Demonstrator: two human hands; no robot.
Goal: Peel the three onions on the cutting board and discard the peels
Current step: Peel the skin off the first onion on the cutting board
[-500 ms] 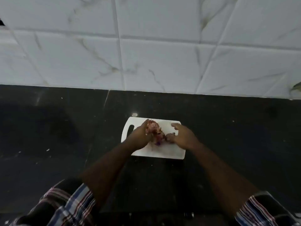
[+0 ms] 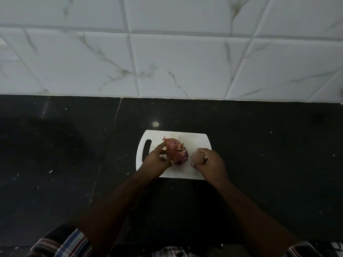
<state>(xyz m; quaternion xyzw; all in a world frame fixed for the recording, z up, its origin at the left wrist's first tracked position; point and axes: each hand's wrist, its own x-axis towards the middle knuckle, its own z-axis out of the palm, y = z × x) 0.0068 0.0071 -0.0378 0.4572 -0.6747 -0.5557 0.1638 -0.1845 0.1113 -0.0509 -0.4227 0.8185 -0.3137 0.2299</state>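
board: white cutting board (image 2: 196, 140) lies flat on the black counter (image 2: 259, 154), handle slot at its left end, near the tiled wall (image 2: 176, 62).
onions: a red-skinned cluster (image 2: 176, 152) sits mid-board, papery skin torn and lifting on top. Cannot tell whether it is one onion or two pressed together.
third onion: a smaller pale round one (image 2: 197, 158), looks mostly bare of skin, just right of the cluster, apart from it.
left hand: left hand (image 2: 156, 160) has its fingers curled round the left flank of the cluster, thumb up against the top; it grips and steadies it.
right hand: right hand (image 2: 211, 164) has its fingers wrapped round the pale onion; only the onion's left face shows.
step: judged mid-peel; red skin largely on, so well short of done.
peels: no loose pile or bin visible in frame; discard spot unknown.
handling: onions are light, firm and round, so they roll on the smooth board. Dry outer skin is brittle and tears in flakes; the layer beneath is likely slick.
where to hold: cup the body with one hand, pinch skin at the torn top edge or root tip, pull along the grain toward the other end.
risk: bare onion slipping out of the fingers; flakes scattering onto the dark counter.
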